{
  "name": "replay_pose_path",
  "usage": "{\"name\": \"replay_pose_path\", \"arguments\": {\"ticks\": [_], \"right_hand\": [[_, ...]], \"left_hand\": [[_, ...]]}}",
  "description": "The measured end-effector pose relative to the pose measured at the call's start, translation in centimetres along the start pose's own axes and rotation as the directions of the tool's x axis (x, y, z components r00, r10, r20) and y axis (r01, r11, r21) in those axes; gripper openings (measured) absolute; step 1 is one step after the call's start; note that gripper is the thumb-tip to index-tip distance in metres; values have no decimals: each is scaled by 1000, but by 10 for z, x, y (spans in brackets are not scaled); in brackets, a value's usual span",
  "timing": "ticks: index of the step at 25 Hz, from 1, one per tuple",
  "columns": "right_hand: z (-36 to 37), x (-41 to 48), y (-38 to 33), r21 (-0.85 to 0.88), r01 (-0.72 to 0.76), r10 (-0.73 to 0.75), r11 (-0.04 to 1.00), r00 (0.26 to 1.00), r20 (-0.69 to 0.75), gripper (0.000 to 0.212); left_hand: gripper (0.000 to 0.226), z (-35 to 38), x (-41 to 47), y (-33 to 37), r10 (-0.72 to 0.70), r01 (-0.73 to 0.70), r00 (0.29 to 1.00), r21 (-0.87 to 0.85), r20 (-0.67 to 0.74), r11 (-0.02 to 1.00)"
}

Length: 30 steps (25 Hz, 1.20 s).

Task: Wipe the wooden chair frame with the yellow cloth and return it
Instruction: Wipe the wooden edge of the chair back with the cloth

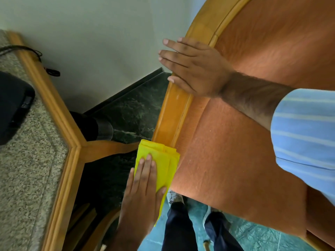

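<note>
Two hands are seen: one left hand [140, 192] and one right hand [194, 69]. One yellow cloth [161, 160], folded in layers, is pressed under the left fingers [146, 167]. One wooden chair frame [170, 113] is counted, running beneath the right fingers [174, 55], with one orange upholstered panel [226, 151] just beside both palms. One stone-topped table [27, 160] is found well apart from the left fingertips, and one dark device [12, 104] is borne on it. One black cable [27, 49] is seen. Two shoes are counted below the left wrist. One striped blue sleeve [304, 138] is seen.
</note>
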State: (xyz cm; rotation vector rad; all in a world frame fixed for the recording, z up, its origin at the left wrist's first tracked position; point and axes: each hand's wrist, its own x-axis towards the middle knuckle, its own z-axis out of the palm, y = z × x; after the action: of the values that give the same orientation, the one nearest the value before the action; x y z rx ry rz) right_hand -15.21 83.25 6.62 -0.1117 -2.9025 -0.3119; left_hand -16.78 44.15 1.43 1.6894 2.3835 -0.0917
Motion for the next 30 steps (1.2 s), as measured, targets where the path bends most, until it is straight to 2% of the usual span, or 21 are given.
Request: {"name": "replay_pose_path", "arguments": {"ticks": [5,8,10,12,15,19,22,24,26,27,28,29,30], "right_hand": [[1,0,-1,19,6,-6,1000,1000,-7,56],[3,0,-1,59,-16,19,998,999,-50,50],[6,2,1,92,-36,41,995,998,-56,48],[6,4,1,81,-47,53,996,996,-65,50],[3,2,0,53,-40,43,998,997,-69,54],[4,2,0,15,-52,53,999,996,-78,53],[3,-1,-1,-1,-52,52,999,997,-58,52],[-1,2,0,43,-60,61,997,998,-29,52],[-7,3,-10,95,-153,151,984,988,21,54],[-10,-2,-21,139,-269,267,953,963,36,58],[-14,-14,-40,237,-431,436,871,899,32,64],[-23,-27,-67,408,-569,609,714,792,37,70],[-32,-44,-100,613,-625,747,484,659,82,73]], "left_hand": [[72,-29,87,20,7,-8,999,-30,-41,1000],[76,-54,170,36,-74,54,987,-139,-141,989],[76,-60,194,39,-118,81,971,-177,-209,981],[75,-53,187,36,-90,62,972,-133,-217,989],[74,-35,137,23,-8,-1,991,-67,-134,998],[71,-9,45,5,-2,1,1000,-30,-24,1000],[71,-10,19,1,23,-23,999,-3,31,1000],[74,-21,23,1,33,-29,998,-76,48,997],[79,-35,35,-3,-3,9,1000,-306,22,952],[80,-44,44,-6,-67,61,998,-453,2,890],[81,-51,57,-11,-159,122,987,-590,-12,798],[82,-58,72,-16,-266,198,964,-704,13,682],[83,-65,91,-22,-346,285,934,-777,93,561]]}}
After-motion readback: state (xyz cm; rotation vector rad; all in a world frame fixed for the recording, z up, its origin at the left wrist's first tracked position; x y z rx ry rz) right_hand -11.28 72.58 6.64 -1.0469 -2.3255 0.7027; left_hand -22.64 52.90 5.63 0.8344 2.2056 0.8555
